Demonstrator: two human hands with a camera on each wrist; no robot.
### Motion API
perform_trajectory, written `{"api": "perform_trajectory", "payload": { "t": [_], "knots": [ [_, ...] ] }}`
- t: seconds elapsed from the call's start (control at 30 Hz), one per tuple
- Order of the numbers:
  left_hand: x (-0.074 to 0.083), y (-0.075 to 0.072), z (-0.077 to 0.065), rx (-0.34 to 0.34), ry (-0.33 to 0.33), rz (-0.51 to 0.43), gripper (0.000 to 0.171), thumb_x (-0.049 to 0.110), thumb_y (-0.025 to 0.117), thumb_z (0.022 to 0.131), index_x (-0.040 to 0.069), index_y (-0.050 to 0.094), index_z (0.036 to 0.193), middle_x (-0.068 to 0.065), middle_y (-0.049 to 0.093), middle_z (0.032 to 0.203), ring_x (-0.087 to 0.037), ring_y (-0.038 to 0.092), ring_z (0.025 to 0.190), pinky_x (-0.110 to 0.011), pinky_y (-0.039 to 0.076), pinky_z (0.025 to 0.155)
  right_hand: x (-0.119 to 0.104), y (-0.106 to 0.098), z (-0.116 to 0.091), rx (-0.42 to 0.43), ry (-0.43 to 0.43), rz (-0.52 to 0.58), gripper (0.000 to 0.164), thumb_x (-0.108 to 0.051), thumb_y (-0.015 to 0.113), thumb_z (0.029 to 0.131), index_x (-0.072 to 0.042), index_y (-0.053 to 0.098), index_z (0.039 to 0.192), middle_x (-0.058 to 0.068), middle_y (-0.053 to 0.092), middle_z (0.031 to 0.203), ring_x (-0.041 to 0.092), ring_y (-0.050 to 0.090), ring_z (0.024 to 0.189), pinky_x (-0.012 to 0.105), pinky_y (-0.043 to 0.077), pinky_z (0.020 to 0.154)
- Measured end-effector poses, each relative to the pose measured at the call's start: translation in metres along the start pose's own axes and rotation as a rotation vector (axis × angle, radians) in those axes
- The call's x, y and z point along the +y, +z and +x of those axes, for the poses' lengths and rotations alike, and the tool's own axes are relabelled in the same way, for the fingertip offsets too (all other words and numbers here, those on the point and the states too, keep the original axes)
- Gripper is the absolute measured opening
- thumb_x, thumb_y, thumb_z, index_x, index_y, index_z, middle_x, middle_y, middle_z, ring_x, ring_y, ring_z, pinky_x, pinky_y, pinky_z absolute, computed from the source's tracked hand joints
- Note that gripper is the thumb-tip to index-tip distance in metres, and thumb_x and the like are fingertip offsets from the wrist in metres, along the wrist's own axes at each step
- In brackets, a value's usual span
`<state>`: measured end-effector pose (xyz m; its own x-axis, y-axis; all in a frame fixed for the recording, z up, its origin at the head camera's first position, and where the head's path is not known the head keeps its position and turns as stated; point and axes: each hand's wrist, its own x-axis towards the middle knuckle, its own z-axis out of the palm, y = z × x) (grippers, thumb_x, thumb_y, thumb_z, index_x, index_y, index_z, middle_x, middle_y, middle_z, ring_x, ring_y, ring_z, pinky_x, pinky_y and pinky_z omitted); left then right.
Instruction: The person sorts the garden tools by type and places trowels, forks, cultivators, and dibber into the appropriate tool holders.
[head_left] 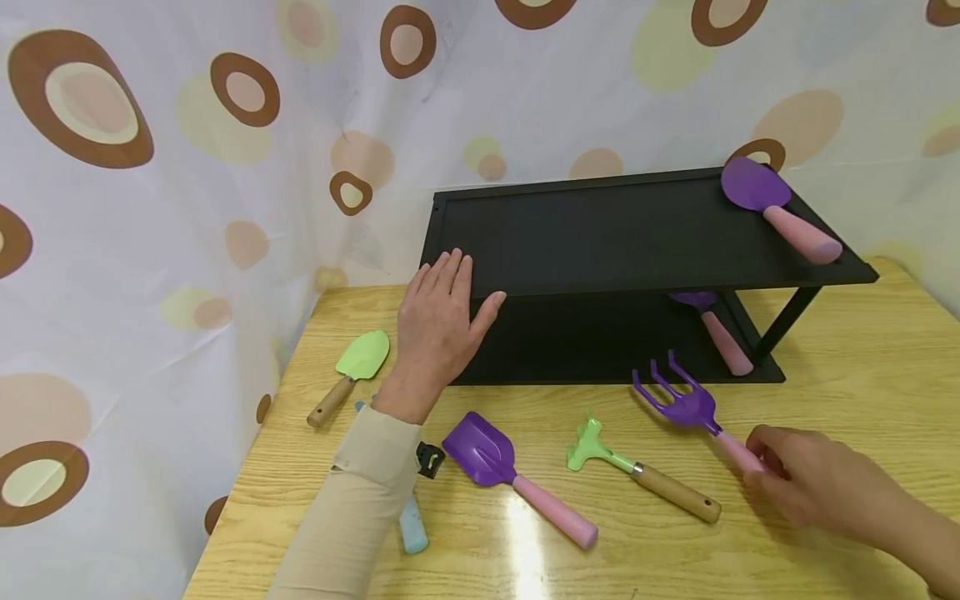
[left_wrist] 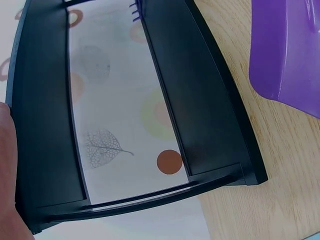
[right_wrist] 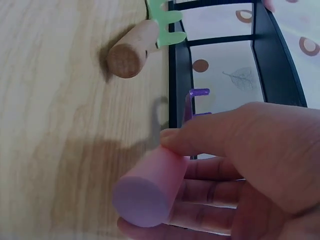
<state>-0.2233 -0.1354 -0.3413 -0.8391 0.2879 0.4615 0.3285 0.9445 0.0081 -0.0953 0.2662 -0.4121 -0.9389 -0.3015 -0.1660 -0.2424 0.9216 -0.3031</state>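
My right hand grips the pink handle of a purple three-pronged hand fork, its prongs pointing toward the shelf. A shadow of it falls on the wood in the right wrist view. With fingers straight, my left hand rests on the front left corner of the black two-tier shelf. On the upper tier's right end lies a purple trowel with a pink handle. Another pink-handled purple tool sits on the lower tier, its head partly hidden by the upper board.
On the wooden table lie a green trowel, a purple shovel, and a green rake-like tool with a wooden handle. A blue-handled tool is partly covered by my left sleeve. Patterned cloth hangs behind and to the left.
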Motion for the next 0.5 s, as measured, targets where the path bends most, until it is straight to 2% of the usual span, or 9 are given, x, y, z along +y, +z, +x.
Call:
{"api": "perform_trajectory", "payload": {
  "t": [0.2, 0.5],
  "knots": [
    [-0.001, 0.001, 0.0, 0.006, 0.0, 0.006, 0.072, 0.059, 0.036, 0.101, 0.006, 0.045, 0.149, -0.011, 0.047, 0.153, -0.024, 0.04, 0.146, -0.04, 0.026, 0.124, -0.009, -0.007, 0.012, 0.092, -0.077, 0.031, 0.01, -0.012, 0.071, 0.087, -0.009, 0.064, 0.094, -0.011, 0.046, 0.064, -0.002, 0.036, 0.052, 0.019, 0.031, 0.048],
    [-0.001, 0.002, -0.001, 0.007, 0.0, 0.01, 0.073, 0.06, 0.036, 0.1, 0.006, 0.044, 0.149, -0.01, 0.046, 0.154, -0.024, 0.04, 0.146, -0.04, 0.026, 0.124, -0.017, -0.015, 0.036, 0.141, -0.085, 0.026, 0.016, -0.012, 0.071, 0.088, -0.001, 0.066, 0.098, -0.008, 0.05, 0.066, 0.001, 0.039, 0.056, 0.021, 0.033, 0.05]
  ]
}}
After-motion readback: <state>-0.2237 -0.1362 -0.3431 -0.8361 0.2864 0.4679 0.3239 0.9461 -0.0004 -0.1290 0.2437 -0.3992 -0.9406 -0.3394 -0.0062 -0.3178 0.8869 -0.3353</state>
